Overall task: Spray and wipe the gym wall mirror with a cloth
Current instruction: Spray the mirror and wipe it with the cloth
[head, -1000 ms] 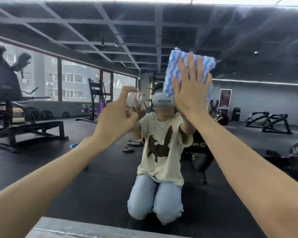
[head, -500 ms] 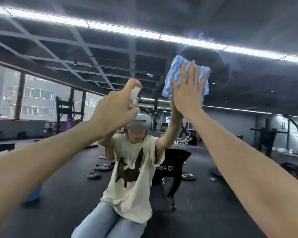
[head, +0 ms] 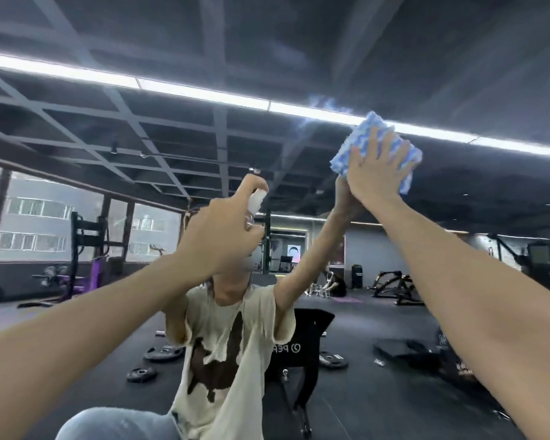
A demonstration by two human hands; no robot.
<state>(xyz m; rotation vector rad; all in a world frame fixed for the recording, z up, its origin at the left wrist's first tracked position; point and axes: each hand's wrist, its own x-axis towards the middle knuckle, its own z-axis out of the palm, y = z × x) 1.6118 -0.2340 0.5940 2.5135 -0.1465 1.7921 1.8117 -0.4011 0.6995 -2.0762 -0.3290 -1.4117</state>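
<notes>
With straight fingers the right hand [head: 373, 168] presses the cloth [head: 407, 154] to the mirror [head: 172, 147]; best wipe overlapping strokes beside the left hand [head: 216, 236] (curled round the spray bottle [head: 257, 198]).

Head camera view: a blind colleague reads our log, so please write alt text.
A person's right hand presses a blue-and-white cloth flat against the gym mirror, while the left hand grips a small spray bottle raised toward the glass.
</notes>
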